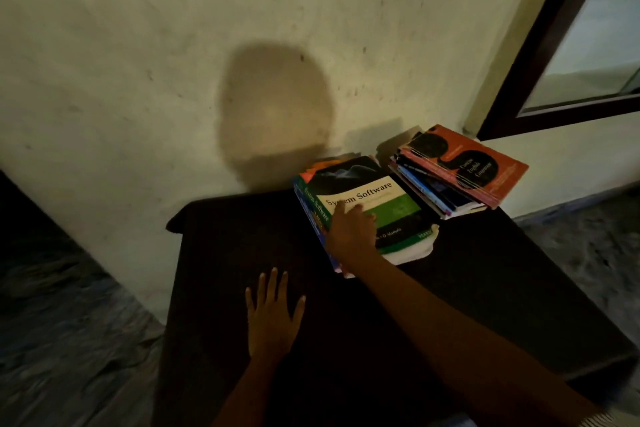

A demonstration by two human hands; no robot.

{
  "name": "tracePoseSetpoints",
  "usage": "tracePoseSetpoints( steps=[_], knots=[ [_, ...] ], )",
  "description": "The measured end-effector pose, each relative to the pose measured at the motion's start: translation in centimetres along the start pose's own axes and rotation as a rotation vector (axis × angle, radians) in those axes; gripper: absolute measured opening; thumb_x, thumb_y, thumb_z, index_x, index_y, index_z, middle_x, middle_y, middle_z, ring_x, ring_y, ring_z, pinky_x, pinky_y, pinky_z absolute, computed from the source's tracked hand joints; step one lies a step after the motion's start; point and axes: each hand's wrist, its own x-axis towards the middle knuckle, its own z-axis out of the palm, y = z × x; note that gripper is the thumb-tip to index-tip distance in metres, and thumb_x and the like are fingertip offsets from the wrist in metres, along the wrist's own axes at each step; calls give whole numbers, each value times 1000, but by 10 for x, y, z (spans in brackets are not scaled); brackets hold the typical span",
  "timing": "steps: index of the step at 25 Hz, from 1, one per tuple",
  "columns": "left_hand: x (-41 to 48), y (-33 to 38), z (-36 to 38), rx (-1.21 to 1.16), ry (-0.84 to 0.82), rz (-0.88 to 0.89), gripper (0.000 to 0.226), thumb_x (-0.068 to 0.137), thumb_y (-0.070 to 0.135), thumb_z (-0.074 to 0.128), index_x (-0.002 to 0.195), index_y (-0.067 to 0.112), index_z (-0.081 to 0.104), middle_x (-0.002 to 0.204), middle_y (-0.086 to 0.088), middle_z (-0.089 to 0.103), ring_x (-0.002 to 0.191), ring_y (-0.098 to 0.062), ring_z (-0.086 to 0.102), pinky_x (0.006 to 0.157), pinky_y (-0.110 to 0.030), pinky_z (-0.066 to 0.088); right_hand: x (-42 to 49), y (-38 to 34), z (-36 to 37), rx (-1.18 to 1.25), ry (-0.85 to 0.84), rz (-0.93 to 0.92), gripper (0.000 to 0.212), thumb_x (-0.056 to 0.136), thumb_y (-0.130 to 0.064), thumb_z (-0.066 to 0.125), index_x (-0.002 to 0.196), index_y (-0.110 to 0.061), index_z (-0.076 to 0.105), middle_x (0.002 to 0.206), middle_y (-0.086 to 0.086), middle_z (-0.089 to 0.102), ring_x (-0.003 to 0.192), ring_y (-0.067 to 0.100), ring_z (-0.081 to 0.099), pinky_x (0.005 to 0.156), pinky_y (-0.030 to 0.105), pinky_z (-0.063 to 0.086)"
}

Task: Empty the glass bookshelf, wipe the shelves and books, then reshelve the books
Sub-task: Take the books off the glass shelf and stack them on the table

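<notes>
At the far left lies a dim mottled floor (pixel 69 340), and behind it a pale, marked wall (pixel 121 62) carries a rounded shadow (pixel 273 107). A dark table (pixel 225 253) stands against that wall. The left hand (pixel 272 317) lies flat on the near middle of the tabletop, fingers straight and spread, holding nothing.

Just right of it and farther back, the right hand (pixel 349 232) rests on the top book (pixel 391 204) of a low stack (pixel 309 206). Its fingers lie stretched out over the cover rather than curled round it. This cover reads "System Software" in dark letters on white above a green band, and the green spine repeats the title. The index finger covers part of the word "System". The near edge shows "D Manjula" and the letters "PEAR", the rest hidden or too small. A white torn sheet (pixel 415 251) pokes out beneath.

A second stack (pixel 433 191) sits touching it on the right, at the table's far right corner, topped by an orange book (pixel 485 166) with black shapes. Its blurred lettering seems to include "English Grammar".

At the far right a dark wooden frame (pixel 554 45) holds glass.
</notes>
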Motion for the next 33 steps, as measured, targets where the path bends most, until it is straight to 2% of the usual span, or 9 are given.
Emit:
tracePoseSetpoints(
  steps=[4,6,9,11,15,20,25,29,33],
  knots=[
    [3,-2,3,-16,24,6,88,76,67,-6,150,24,13,159,-1,6,146,-22,-2,114,-45,-7,-47,50,17,301,86,-386,69,90,-57,41,147,-24,18,155,0,15,143,22,9,116,49,11],
    [3,-3,6,-48,65,20,89,76,66,-4,149,21,21,158,-3,13,146,-23,3,114,-46,-5,-57,86,36,155,301,-515,70,88,-65,36,144,-25,23,152,0,23,142,14,11,117,49,11],
    [4,-6,12,-65,81,27,90,76,66,-2,147,19,26,156,-5,18,146,-24,7,114,-46,-4,-48,109,62,-58,372,-543,67,88,-62,38,141,-21,29,145,1,33,137,17,26,116,45,11],
    [4,-6,13,-71,87,33,89,77,66,-1,147,20,26,157,-5,18,145,-23,5,114,-46,-4,-42,102,69,-19,391,-521,61,86,-53,45,136,-20,34,140,1,37,131,19,35,115,40,10],
    [5,-6,13,-52,85,18,87,78,66,0,148,20,24,157,-4,17,145,-23,6,115,-45,-3,-31,92,70,-22,428,-517,59,86,-50,45,136,-21,34,138,1,38,129,19,36,112,41,15],
    [4,-6,18,-36,101,20,78,84,63,11,144,20,34,154,-5,27,144,-24,15,114,-47,6,-11,77,62,-23,356,-437,57,93,-56,32,137,-21,36,137,4,50,131,20,36,111,42,20],
    [5,-6,11,-52,99,26,80,82,65,10,145,21,33,154,-4,25,144,-23,15,114,-45,3,-26,82,58,38,361,-499,62,88,-47,38,143,-22,27,148,4,36,139,21,26,115,47,16],
    [-6,5,9,-110,52,-95,85,77,63,5,145,20,32,155,-4,23,145,-23,12,116,-48,5,-72,113,58,254,124,-540,59,92,-42,37,147,-27,20,156,-4,5,144,16,3,113,28,3],
    [-54,55,16,-120,18,-254,55,96,41,42,145,16,34,155,-9,24,144,-29,16,113,-52,15,-130,215,68,537,-177,-525,53,89,-39,48,139,-27,36,149,-3,23,137,11,27,105,9,14]
  ],
)
